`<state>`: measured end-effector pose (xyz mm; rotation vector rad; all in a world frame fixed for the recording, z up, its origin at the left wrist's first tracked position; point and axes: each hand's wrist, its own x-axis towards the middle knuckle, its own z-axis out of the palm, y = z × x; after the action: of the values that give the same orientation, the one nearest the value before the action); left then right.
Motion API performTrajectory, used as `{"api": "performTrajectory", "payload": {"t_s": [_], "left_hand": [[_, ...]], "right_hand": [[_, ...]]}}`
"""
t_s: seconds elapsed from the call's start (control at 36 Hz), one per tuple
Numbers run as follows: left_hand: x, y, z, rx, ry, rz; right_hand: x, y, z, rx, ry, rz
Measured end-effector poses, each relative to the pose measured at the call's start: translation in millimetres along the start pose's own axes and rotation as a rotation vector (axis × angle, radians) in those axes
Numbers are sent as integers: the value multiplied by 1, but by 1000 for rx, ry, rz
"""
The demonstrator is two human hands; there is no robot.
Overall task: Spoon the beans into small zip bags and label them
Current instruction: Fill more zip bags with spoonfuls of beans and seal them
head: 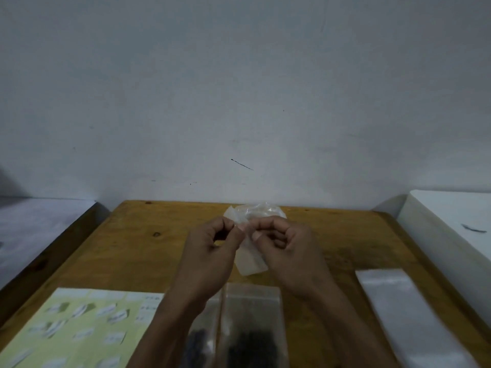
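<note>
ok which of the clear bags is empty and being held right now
The small bag pinched between both hands, left hand and right hand; the two bags nearer the person lie flat holding dark beans.

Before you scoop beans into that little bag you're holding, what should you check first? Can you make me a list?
1. Bag held firmly: ok. The left hand and right hand both pinch the small clear bag at its top edge.
2. Bag mouth open: cannot tell; the fingers hide it.
3. Bag empty: ok, no beans show through it.
4. Spoon within reach: not ok, no spoon is in view.
5. Labels ready: ok. The label sheet lies at the front left of the wooden table.
6. Finished bags out of the way: ok. Two filled bags with dark beans lie near the front edge.
</note>
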<state>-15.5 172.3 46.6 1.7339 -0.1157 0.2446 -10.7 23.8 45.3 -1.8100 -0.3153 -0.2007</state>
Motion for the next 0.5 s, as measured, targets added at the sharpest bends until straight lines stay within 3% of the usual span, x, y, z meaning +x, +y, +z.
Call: {"api": "performTrajectory", "payload": {"t_s": [0.14, 0.36, 0.42, 0.5], "left_hand": [[0, 4, 2, 161, -14, 64], [-6, 10, 5, 360, 6, 80], [-6, 13, 5, 385, 11, 72], [-3, 15, 3, 431, 27, 41]], "right_hand": [[-2, -2, 4, -338, 66, -181], [9, 6, -4, -504, 394, -184], [7, 4, -7, -513, 341, -178], [2, -3, -6, -467, 118, -248]]}}
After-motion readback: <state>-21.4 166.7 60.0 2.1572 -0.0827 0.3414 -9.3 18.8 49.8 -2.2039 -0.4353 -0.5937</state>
